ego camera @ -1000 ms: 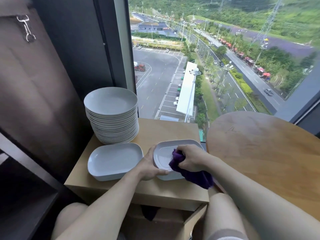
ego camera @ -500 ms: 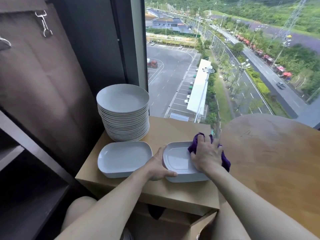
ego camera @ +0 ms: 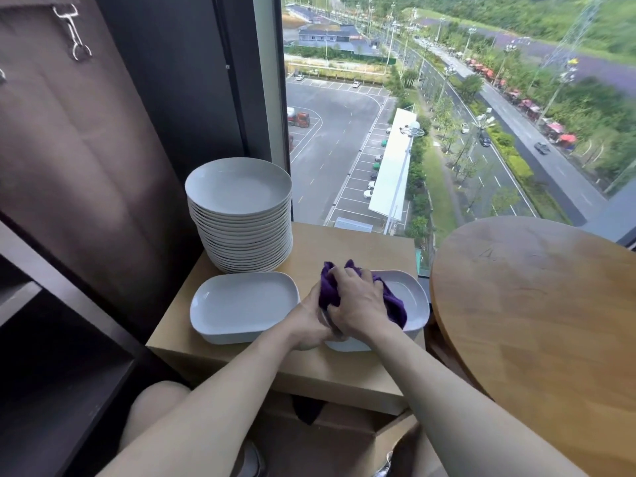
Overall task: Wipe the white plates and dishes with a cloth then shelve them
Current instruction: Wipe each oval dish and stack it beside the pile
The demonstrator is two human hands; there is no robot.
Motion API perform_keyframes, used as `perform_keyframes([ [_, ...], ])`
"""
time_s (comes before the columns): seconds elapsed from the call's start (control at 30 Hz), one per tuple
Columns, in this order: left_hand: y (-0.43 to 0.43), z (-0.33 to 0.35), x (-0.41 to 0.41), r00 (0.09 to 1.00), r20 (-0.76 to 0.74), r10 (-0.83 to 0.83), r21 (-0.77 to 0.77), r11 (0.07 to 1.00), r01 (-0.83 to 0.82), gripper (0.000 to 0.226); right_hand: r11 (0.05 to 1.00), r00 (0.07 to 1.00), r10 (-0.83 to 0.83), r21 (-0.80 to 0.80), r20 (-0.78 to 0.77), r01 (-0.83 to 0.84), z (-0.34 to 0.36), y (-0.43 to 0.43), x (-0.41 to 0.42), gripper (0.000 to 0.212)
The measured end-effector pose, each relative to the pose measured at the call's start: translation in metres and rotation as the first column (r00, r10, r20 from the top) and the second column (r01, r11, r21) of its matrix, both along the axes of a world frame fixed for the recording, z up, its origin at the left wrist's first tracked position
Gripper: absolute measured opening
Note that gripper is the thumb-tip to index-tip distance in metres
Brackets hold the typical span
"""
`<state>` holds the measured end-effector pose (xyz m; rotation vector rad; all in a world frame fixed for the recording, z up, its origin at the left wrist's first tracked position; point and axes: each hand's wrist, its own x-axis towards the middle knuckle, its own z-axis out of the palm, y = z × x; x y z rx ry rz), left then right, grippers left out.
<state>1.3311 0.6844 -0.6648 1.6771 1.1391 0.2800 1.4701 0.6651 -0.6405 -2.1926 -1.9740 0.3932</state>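
Edges: right dish (ego camera: 411,294) sits at the wooden stand's (ego camera: 354,242) right edge, near the round table (ego camera: 533,304); left dish (ego camera: 241,304) lies just beside it.
Open room: bare stand top behind the right dish; plate stack (ego camera: 241,215) fills the back left corner.
Right hand (ego camera: 358,297): fingers curled over the purple cloth (ego camera: 392,302), pressing it into the right dish.
Left hand (ego camera: 309,321): grips that dish's near left rim, partly hidden.

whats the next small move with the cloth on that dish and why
Probably sweep the purple cloth rightward across the right dish. The right hand presses the cloth on the dish's left and middle, while its right end lies bare, likely unwiped. The left hand holds the near left rim, so the dish should not slide during the stroke.
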Motion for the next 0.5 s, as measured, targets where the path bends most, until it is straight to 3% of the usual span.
perform_keyframes([
  [0.13,0.001,-0.006,-0.001,0.999,0.039,0.005,-0.042,0.999,-0.004,0.095,0.993,0.994,0.094,-0.059,-0.059,-0.098,0.012,-0.01,0.008,0.041],
  [0.23,0.003,-0.011,-0.002,1.0,0.005,0.016,-0.076,0.997,-0.016,0.111,0.983,0.99,0.129,-0.124,-0.063,-0.136,0.017,-0.024,0.028,0.038],
  [0.3,0.002,-0.009,-0.002,0.999,-0.006,0.032,-0.1,0.994,-0.033,0.123,0.984,0.995,0.079,-0.158,-0.058,-0.087,0.022,-0.03,0.044,0.036],
  [0.5,0.003,-0.018,-0.001,0.999,-0.007,0.051,-0.12,0.991,-0.052,0.126,0.942,0.981,-0.144,-0.286,0.128,0.176,0.039,-0.025,0.098,0.028],
])
